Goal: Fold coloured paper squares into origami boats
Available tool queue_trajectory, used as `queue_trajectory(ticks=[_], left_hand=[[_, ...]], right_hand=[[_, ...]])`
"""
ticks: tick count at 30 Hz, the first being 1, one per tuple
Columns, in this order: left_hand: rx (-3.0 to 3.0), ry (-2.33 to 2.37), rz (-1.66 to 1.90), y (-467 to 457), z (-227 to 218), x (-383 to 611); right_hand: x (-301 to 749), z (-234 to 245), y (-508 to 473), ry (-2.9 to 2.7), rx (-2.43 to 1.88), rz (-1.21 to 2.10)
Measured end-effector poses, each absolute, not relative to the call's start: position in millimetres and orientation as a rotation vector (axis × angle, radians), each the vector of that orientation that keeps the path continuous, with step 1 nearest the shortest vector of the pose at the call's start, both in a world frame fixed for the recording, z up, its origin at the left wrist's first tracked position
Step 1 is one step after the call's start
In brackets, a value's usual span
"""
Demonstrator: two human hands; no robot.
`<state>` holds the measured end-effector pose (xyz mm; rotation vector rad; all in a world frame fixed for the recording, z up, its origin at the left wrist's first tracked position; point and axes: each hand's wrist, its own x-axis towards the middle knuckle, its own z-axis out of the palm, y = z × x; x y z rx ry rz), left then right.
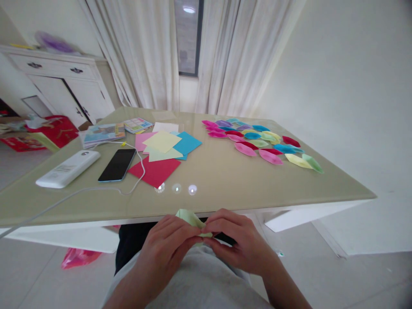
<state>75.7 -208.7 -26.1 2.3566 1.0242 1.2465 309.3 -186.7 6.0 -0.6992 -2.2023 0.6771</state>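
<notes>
Just in front of the table's near edge, a piece of light green paper [189,216], partly folded, is pinched between both my hands. My left hand [172,240] grips it from the left with thumb and fingers. From the right, my right hand [233,238] pinches its other end, fingertips meeting those of the left. Much of the paper is hidden behind my fingers. On the table's right half lie many folded paper leaf shapes [245,149] in pink, blue, yellow, green, red and purple. Left of them, square paper sheets [162,141] overlap, with a red sheet [156,171] nearest me.
A black phone [117,165], a white power bank [69,168] and a white cable [96,189] lie on the table's left side. Behind them are booklets [104,132]. The glossy table [219,184] ends just beyond my hands; a wall [357,107] stands at the right.
</notes>
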Motion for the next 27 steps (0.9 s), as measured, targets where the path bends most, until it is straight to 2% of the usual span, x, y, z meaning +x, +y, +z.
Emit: queue_trajectory(ticks=[7,27], left_hand=[[2.359,1.05,1.25,-209.5,-26.2,75.8],[2.459,1.021,1.336,-206.7,-27.2,75.8]], right_hand=[[309.2,3.8,-186.4,-2.201,-0.658,0.574],[305.6,4.7,-188.9,-2.136,-0.711,0.609]])
